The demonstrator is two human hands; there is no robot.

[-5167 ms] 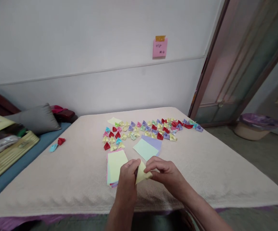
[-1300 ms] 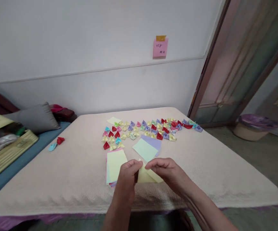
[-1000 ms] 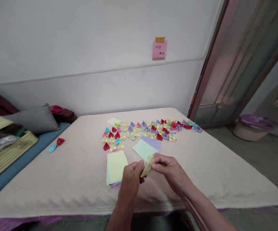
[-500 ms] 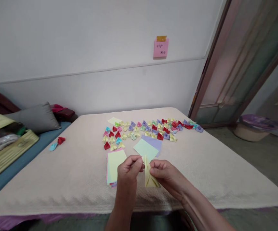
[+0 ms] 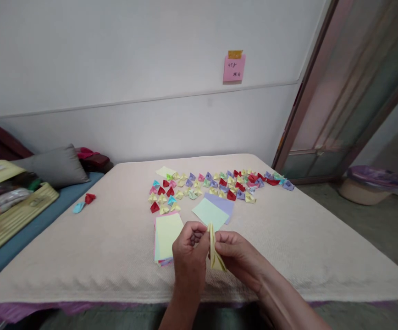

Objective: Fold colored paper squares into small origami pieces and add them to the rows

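At the far left a yellow woven tray (image 5: 13, 217) with mixed items sits on a blue mattress (image 5: 47, 215), with a grey pillow (image 5: 52, 166) behind it and a dark red bag (image 5: 96, 160) just beyond the pillow. Near the mattress edge lie two loose folded pieces, a blue one (image 5: 78, 207) and a red one (image 5: 89, 198), just beside each other. The cream-covered table (image 5: 99, 256) fills the middle, and a stack of coloured sheets (image 5: 166, 231) with a pale yellow one on top lies on it, just left of the hands. The left hand (image 5: 188, 243) is raised over the near part of the table, its fingers curled in and its thumb and forefinger pinched on the upper left side of a folded yellow paper (image 5: 214, 251). That paper stands nearly upright on its edge between the two hands, above the cloth and close to the table's near edge. The right hand (image 5: 238, 256) closes on it from the right, fingertips pressed to the fold. Beyond the hands a pale green sheet (image 5: 209, 214) lies partly over a purple sheet (image 5: 224, 204), and farther back a band of small folded pieces (image 5: 219, 183) in red, yellow, purple, blue and green is spread across the cloth. On the wall above hangs a pink note (image 5: 234, 68) under a strip of orange tape. At the right stand a door frame (image 5: 305, 91) and, on the floor, a basin (image 5: 374, 183) with a purple lining
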